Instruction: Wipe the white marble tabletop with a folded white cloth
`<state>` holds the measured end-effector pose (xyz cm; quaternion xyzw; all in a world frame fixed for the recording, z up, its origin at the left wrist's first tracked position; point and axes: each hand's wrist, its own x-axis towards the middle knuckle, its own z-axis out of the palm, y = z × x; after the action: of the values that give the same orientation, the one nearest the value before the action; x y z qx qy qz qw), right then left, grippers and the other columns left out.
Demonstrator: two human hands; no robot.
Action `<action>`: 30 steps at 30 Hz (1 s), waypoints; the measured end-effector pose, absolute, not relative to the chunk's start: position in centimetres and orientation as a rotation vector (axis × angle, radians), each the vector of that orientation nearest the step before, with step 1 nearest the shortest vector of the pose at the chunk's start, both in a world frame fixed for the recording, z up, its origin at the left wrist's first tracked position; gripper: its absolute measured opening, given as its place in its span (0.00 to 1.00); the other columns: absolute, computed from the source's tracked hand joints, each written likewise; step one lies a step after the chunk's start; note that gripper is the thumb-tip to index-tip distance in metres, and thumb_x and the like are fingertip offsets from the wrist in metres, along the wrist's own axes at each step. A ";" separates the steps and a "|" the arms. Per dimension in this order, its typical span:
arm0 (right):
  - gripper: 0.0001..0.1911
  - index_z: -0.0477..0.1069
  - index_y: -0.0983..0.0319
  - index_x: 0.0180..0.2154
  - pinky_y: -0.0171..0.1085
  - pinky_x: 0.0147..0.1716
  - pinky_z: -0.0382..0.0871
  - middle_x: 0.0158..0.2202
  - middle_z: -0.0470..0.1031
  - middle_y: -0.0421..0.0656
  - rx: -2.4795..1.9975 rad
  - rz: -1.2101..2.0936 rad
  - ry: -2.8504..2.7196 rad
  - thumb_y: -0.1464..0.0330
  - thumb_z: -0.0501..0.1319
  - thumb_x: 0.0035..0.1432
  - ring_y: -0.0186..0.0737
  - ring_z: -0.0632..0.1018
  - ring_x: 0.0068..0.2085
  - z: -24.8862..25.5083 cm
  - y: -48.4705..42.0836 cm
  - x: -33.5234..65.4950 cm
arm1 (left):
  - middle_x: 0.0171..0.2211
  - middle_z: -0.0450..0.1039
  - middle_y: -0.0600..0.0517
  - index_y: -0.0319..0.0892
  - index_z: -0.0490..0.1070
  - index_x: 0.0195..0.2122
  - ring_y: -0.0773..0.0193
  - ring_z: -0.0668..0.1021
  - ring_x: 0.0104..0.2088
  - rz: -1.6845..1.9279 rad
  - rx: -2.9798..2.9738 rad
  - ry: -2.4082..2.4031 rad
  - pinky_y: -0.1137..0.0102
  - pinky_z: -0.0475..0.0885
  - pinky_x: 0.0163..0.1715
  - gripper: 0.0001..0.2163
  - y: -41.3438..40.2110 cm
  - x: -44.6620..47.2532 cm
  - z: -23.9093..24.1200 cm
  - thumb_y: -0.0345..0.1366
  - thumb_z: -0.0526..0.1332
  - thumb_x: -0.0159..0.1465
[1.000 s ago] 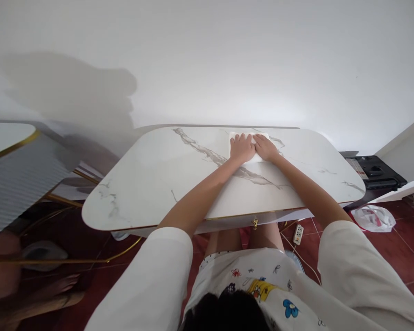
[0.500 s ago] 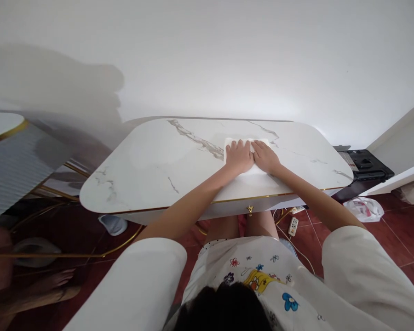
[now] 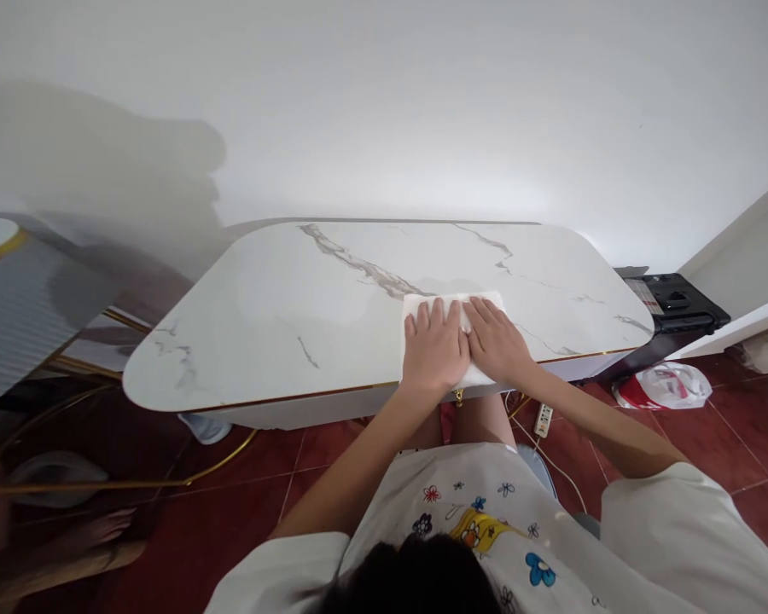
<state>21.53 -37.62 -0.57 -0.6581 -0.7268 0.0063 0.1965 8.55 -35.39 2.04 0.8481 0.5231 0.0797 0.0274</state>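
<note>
A white cloth or paper towel [image 3: 479, 373] lies flat on the marble-patterned tabletop [image 3: 249, 333], at the front edge and partly over it. My left hand [image 3: 436, 345] rests palm down on its left part, fingers stretched and slightly apart. On the right part lies my right hand [image 3: 497, 343], also palm down, with its fingers slanting to the left. Both thumbs come close together near the middle of the cloth. Below the edge a small gold drawer knob [image 3: 459, 397] shows. Whatever lies under the palms is hidden.
A white wall [image 3: 384, 111] stands behind the table. To the right are a black case [image 3: 684, 307] and a plastic bag [image 3: 672, 385] on red floor tiles. A power strip [image 3: 543, 420] lies below. Another person's foot [image 3: 102, 529] is at lower left, near a gold metal bar [image 3: 102, 486].
Both hands have slid the cloth toward me, from the middle of the tabletop to its front edge. My elbows have drawn back. The view has shifted slightly.
</note>
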 end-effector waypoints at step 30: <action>0.30 0.60 0.70 0.65 0.54 0.67 0.55 0.67 0.61 0.54 -1.879 0.019 -2.059 0.68 0.44 0.65 0.52 0.59 0.69 -0.4 -34.1 25.7 | 0.69 0.54 0.43 0.47 0.52 0.69 0.42 0.55 0.68 0.181 2.660 1.488 0.39 0.52 0.62 0.26 -31.3 12.5 2.2 0.39 0.42 0.70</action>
<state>25.69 -34.12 -0.36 -0.6637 -0.7270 0.0067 0.1762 12.45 -31.35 2.17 0.8703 0.4870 0.0591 0.0441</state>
